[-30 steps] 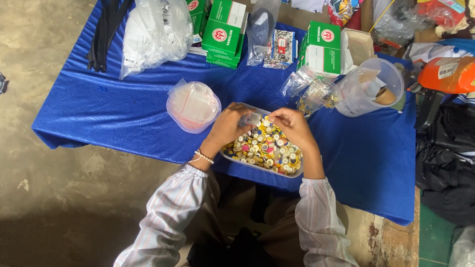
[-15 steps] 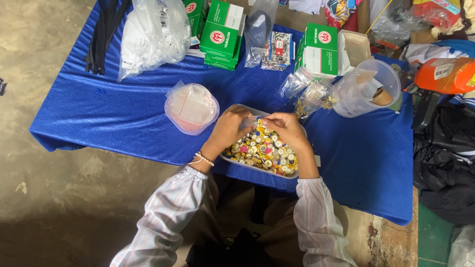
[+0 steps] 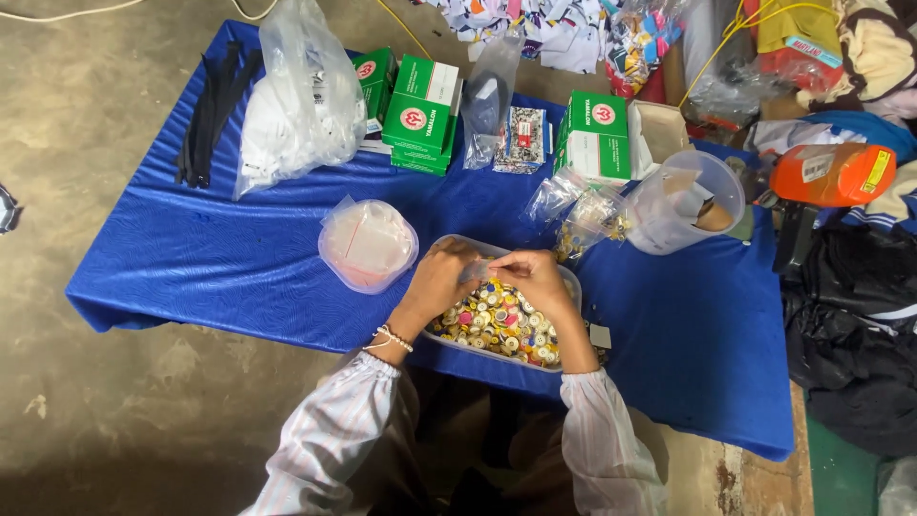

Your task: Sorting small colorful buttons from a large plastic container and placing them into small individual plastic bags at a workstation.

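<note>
**Both hands over the tray of small pieces**

While my left hand (image 3: 441,278) and right hand (image 3: 531,277) meet over the clear tray (image 3: 571,287), their fingertips pinch a small clear packet (image 3: 478,271) between them, both hands closed on it. That tray sits on the desk (image 3: 239,258) right at the near edge, in front of me, and is filled with small round pieces (image 3: 497,327) in gold, red, blue and white. A beaded bracelet (image 3: 393,338) circles my left wrist.

Just left of the tray, close to my left hand, stands a round clear tub (image 3: 368,246) with a pale pink content. To the right and a little further back, a large clear cup (image 3: 690,201) lies tipped on its side, with crinkled clear bags (image 3: 578,212) between it and the tray. Beyond them are green and white boxes (image 3: 420,113), another such box (image 3: 597,136), a big clear bag of white goods (image 3: 301,105) and dark straps (image 3: 208,119) at the far left corner. An orange bottle (image 3: 831,174) lies off the right end, among dark cloth.

Nothing lies between my hands and the tray; my own wrists cover part of its far rim.
</note>
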